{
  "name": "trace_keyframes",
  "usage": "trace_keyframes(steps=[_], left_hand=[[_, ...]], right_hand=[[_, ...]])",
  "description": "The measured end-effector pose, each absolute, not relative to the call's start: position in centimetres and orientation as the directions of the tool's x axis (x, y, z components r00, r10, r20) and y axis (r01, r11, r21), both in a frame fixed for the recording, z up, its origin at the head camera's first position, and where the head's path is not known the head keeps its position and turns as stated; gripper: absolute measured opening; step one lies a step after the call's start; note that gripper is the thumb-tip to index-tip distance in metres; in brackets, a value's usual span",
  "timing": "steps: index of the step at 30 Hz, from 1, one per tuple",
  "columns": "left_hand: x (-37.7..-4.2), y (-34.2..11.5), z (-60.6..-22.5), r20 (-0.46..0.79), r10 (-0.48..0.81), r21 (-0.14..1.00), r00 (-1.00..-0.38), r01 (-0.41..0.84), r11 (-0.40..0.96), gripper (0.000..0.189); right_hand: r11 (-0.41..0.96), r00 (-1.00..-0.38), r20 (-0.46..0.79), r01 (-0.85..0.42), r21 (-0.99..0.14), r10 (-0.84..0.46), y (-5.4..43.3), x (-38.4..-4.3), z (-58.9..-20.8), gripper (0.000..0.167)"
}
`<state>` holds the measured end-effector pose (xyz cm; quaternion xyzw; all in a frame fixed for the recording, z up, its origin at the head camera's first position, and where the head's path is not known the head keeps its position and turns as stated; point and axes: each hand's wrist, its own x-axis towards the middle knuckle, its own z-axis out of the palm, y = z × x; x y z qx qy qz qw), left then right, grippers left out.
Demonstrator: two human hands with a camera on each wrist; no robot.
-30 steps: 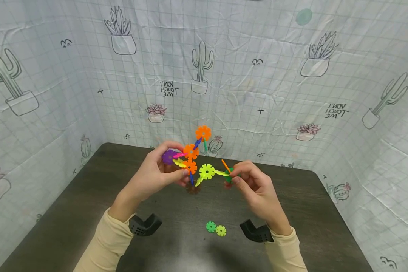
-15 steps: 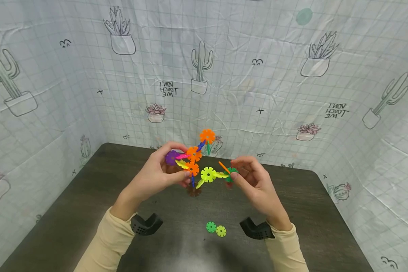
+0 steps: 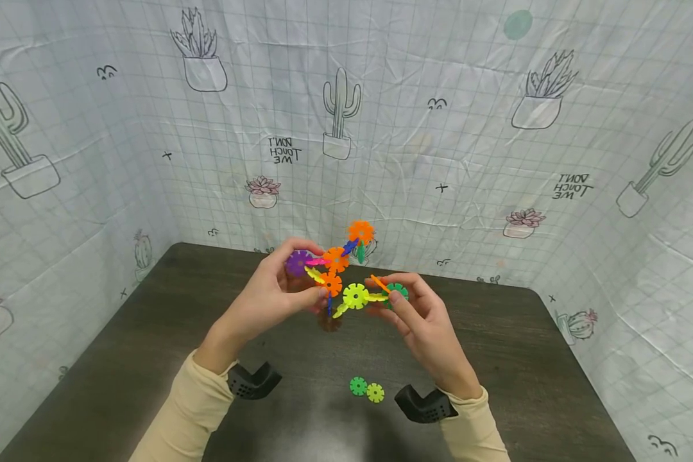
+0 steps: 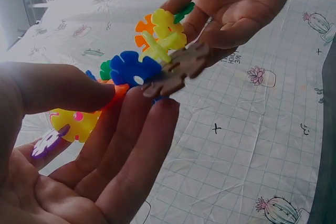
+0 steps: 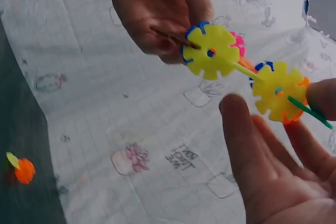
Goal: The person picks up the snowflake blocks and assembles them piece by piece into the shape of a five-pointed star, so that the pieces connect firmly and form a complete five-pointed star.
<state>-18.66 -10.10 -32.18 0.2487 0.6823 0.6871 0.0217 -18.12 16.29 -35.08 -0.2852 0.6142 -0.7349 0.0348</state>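
Note:
A chain of slotted snowflake discs is held up between both hands. My left hand (image 3: 260,298) pinches an orange disc (image 3: 331,284) between thumb and fingers, with a purple disc (image 3: 299,264) beside the palm. A blue disc (image 4: 135,69) and a brown disc (image 4: 178,72) join near its fingertips. From there yellow-green discs (image 3: 355,296) lead right to a green disc (image 3: 397,292) and a tilted orange disc (image 3: 379,283). My right hand (image 3: 430,324) pinches this end, thumb in front. Another orange disc (image 3: 360,232) tops the upper branch.
On the dark table (image 3: 300,410) in front lie a loose green disc (image 3: 358,385) and a yellow-green disc (image 3: 375,393), side by side. A printed cloth (image 3: 393,128) hangs around the table's back and sides. Black wrist mounts (image 3: 254,380) sit below both hands.
The chain has shifted slightly right with my left hand. My right hand has moved a little left, its fingers now farther behind the green and orange discs.

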Motion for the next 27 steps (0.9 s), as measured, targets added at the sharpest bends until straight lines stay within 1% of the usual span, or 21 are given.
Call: trace_keyframes(steps=[3, 8, 13, 18, 22, 25, 27], left_hand=[[-18.8, -10.0, -32.4, 0.336, 0.349, 0.940, -0.875, 0.333, -0.071, 0.050], [-19.1, -9.6, -33.2, 0.409, 0.256, 0.910, -0.876, 0.410, -0.052, 0.050], [-19.0, -8.5, -34.2, 0.462, 0.149, 0.887, -0.874, 0.455, -0.083, 0.049], [-19.0, -7.4, -35.0, 0.512, 0.048, 0.852, -0.858, 0.499, -0.158, 0.045], [-18.8, -6.9, -35.3, 0.521, 0.028, 0.832, -0.853, 0.500, -0.241, 0.041], [-18.7, -6.8, -35.4, 0.518, 0.018, 0.824, -0.855, 0.494, -0.278, 0.039], [-18.6, -6.7, -35.4, 0.518, 0.003, 0.822, -0.855, 0.497, -0.278, 0.039]], right_hand=[[-0.368, -0.808, 0.413, -0.265, -0.891, -0.420, 15.7, -18.3, -35.7, 0.022], [-0.457, -0.812, 0.460, -0.276, -0.845, -0.361, 14.7, -17.9, -36.5, 0.021], [-0.458, -0.815, 0.508, -0.351, -0.817, -0.280, 13.6, -17.3, -37.4, 0.023], [-0.461, -0.830, 0.519, -0.387, -0.799, -0.203, 12.3, -16.6, -38.2, 0.017], [-0.451, -0.851, 0.501, -0.390, -0.803, -0.157, 11.6, -16.3, -38.5, 0.014], [-0.423, -0.863, 0.486, -0.392, -0.817, -0.139, 11.3, -16.1, -38.6, 0.015], [-0.405, -0.869, 0.478, -0.394, -0.825, -0.130, 11.3, -16.0, -38.7, 0.015]])
